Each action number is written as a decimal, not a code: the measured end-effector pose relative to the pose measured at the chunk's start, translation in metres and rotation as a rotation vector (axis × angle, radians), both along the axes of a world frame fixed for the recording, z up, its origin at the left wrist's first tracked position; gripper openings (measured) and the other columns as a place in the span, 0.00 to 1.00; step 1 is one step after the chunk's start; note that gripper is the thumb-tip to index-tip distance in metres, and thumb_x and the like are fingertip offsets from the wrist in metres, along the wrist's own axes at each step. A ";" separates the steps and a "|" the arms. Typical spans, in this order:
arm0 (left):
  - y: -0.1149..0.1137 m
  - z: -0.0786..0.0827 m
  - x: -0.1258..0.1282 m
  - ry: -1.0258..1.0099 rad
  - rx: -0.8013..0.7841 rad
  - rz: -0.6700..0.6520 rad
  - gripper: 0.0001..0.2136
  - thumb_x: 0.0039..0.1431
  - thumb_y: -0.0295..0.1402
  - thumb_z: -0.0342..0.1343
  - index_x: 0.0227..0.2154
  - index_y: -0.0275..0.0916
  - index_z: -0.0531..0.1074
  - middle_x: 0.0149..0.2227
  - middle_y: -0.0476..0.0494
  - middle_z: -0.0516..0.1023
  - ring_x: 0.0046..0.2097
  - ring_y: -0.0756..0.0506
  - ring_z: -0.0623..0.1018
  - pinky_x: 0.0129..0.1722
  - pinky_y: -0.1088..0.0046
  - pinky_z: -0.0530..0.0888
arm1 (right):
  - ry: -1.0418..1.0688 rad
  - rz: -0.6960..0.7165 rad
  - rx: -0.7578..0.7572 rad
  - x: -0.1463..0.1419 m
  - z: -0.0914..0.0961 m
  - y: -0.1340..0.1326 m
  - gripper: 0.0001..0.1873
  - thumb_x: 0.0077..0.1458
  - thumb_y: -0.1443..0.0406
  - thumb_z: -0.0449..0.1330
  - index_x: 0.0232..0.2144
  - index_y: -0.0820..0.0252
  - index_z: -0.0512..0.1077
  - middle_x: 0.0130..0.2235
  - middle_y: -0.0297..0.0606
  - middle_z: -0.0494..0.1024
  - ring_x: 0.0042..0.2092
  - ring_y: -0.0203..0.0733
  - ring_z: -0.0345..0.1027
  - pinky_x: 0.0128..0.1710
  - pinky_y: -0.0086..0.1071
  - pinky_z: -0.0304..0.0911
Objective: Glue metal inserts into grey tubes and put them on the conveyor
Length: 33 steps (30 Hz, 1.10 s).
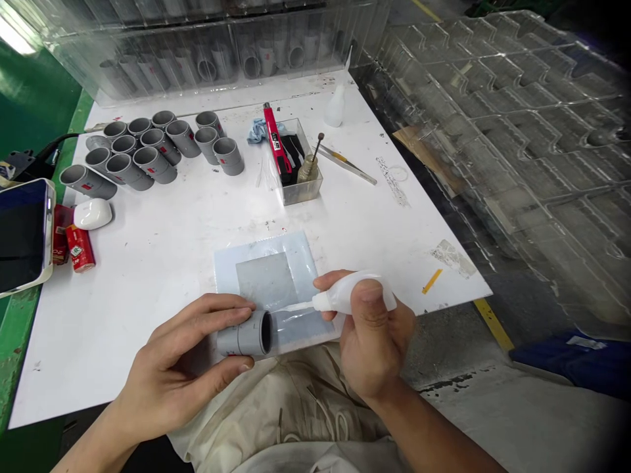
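Between the thumb and fingers of my left hand [182,361] lies a grey plastic pipe piece [242,336] on its side, its open end facing right. My right hand [377,335] is wrapped round a white squeeze bottle [340,293] with a long thin nozzle. The nozzle points left, its tip close to the upper rim of the pipe piece; whether it touches I cannot tell. Beneath both is a light blue cloth [227,259] with a grey square sheet [269,279] on it, near the table's front edge.
Several grey pipe pieces [158,148] stand at the back left. A clear box [302,190] holds a red cutter [276,144] and a small brush bottle [308,169]. Tweezers [348,164] and another squeeze bottle [336,105] are right of it. A phone [22,236] is at left; clear trays [522,131] at right.
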State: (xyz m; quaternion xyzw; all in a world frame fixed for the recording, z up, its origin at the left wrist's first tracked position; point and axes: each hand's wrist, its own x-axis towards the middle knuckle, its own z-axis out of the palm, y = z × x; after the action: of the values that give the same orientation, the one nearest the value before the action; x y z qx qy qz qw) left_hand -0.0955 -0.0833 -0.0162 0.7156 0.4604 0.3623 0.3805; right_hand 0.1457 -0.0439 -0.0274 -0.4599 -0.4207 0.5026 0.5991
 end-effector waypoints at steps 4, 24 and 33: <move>-0.001 0.000 0.000 -0.009 0.006 0.007 0.28 0.64 0.21 0.67 0.63 0.50 0.75 0.58 0.42 0.79 0.59 0.41 0.79 0.55 0.68 0.79 | -0.008 0.001 -0.015 0.001 -0.002 -0.001 0.20 0.72 0.51 0.60 0.35 0.53 0.85 0.29 0.35 0.82 0.29 0.39 0.72 0.30 0.34 0.68; 0.001 -0.001 0.003 -0.080 0.039 -0.017 0.29 0.63 0.16 0.66 0.63 0.47 0.75 0.61 0.38 0.79 0.60 0.38 0.80 0.54 0.62 0.84 | 0.031 0.019 -0.019 0.007 0.003 0.000 0.21 0.71 0.49 0.59 0.33 0.47 0.86 0.26 0.39 0.79 0.25 0.45 0.69 0.26 0.41 0.63; 0.004 0.002 0.005 -0.077 0.053 0.027 0.17 0.62 0.14 0.64 0.45 0.44 0.77 0.58 0.42 0.78 0.59 0.40 0.79 0.52 0.66 0.81 | 0.062 0.022 0.014 0.006 0.001 0.000 0.21 0.72 0.51 0.59 0.34 0.52 0.85 0.30 0.38 0.83 0.26 0.40 0.70 0.26 0.37 0.65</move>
State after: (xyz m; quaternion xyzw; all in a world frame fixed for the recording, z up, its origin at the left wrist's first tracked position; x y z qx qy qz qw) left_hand -0.0907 -0.0793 -0.0144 0.7046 0.4453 0.4067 0.3740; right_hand 0.1518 -0.0438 -0.0262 -0.4353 -0.4103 0.5204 0.6094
